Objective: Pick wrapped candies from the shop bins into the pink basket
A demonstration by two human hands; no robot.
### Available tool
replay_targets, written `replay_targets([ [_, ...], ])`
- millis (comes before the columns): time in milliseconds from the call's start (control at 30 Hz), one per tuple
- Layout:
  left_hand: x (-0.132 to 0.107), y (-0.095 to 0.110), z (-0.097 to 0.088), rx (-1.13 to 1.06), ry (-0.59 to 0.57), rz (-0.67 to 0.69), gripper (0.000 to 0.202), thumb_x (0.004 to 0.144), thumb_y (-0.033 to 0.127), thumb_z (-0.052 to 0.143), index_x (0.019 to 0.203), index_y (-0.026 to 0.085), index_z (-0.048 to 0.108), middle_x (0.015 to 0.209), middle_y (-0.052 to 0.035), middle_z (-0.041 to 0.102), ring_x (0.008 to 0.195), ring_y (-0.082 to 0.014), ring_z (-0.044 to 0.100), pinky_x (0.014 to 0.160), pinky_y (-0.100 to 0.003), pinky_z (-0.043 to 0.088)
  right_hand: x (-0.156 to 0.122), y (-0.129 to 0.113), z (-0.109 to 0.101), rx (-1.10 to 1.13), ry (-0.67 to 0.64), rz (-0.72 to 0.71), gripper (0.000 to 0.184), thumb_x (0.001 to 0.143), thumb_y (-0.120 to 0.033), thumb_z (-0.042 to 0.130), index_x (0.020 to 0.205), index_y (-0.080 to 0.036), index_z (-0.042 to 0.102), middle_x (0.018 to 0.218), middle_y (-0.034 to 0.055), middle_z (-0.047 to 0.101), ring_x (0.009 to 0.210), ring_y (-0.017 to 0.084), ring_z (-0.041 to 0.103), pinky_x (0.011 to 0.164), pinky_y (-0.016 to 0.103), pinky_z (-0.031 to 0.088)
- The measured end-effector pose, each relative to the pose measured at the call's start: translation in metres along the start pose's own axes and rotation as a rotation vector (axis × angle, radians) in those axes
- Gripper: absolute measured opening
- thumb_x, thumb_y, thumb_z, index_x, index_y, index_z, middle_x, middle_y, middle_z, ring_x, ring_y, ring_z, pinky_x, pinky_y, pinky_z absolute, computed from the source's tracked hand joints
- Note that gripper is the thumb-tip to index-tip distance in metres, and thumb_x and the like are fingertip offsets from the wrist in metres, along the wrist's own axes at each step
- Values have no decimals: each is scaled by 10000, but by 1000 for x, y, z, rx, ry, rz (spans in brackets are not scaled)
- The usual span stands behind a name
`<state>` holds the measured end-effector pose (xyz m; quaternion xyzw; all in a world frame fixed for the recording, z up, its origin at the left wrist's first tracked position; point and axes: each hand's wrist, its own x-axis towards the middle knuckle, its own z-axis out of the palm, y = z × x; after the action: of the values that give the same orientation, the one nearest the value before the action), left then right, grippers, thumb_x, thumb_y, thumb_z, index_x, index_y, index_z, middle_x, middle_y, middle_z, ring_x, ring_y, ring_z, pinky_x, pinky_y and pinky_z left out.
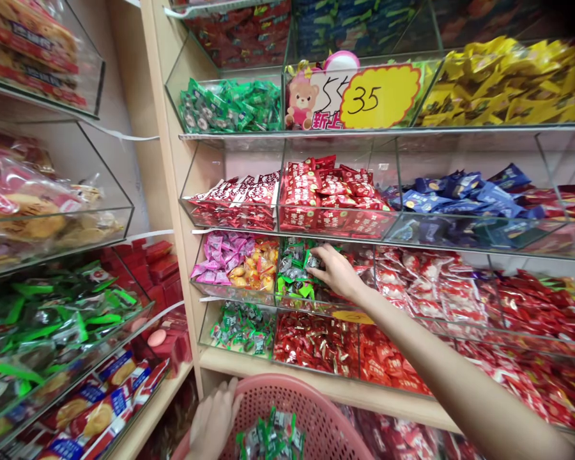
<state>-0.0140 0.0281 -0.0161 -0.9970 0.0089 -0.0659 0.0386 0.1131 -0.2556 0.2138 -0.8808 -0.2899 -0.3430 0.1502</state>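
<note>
My right hand (336, 271) reaches into a clear bin of green-and-grey wrapped candies (294, 281) on the third shelf row. Its fingers curl down, closed on a small green-wrapped candy (312, 260) at their tips. Low in the view, a pink perforated plastic basket (333, 415) holds a small heap of green-wrapped candies (273, 437). Over the basket's left rim lies my left hand (213, 415), fingers bent around the edge and gripping it. The underside of that grip is hidden.
Clear bins of wrapped sweets fill the shelves: purple candies (218, 255), red packets (316, 188), blue packets (464, 191) and yellow packets (508, 83). A yellow price card (381, 96) hangs above. A wooden upright (165, 160) divides these from left-hand bins of snacks (33, 204).
</note>
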Motion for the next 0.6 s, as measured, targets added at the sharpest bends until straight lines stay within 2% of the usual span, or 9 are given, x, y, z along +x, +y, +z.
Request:
replay_targets([
  [133, -1, 1, -4, 6, -14, 6, 426, 919, 249, 242, 1228, 171, 524, 1026, -112, 657, 891, -224, 636, 759, -341, 504, -5, -9, -10, 221, 141, 88, 295, 803, -368, 595, 1016, -180, 516, 895, 44, 565, 699, 159, 543, 675, 310, 468],
  [233, -1, 2, -5, 2, -9, 3, 426, 916, 248, 239, 1219, 171, 527, 1019, -113, 657, 888, -225, 637, 750, -345, 506, -13, -14, -12, 474, 205, 204, 381, 759, -431, 628, 1020, -179, 510, 857, 23, 576, 612, 121, 514, 595, 280, 463],
  [367, -1, 2, -4, -6, -15, -11, 427, 918, 261, 233, 1218, 178, 524, 1040, -114, 654, 907, -213, 630, 755, -325, 502, -25, -16, -9, 798, 275, 278, 587, 727, -451, 659, 1191, -184, 419, 879, 8, 541, 651, 106, 528, 603, 258, 477],
  [433, 0, 1, -3, -12, -29, -10, 425, 920, 268, 235, 1224, 183, 518, 1075, -115, 647, 926, -207, 627, 773, -318, 498, -31, -19, -11, 894, 302, 312, 628, 723, -437, 666, 1230, -196, 386, 851, -16, 508, 647, 97, 528, 616, 257, 486],
  [600, 1, 0, 0, -8, -36, -7, 431, 922, 254, 235, 1240, 179, 514, 1099, -116, 645, 935, -213, 628, 792, -331, 498, -56, -43, -16, 973, 271, 315, 474, 738, -385, 661, 1135, -228, 458, 919, 13, 538, 755, 129, 572, 699, 284, 521],
])
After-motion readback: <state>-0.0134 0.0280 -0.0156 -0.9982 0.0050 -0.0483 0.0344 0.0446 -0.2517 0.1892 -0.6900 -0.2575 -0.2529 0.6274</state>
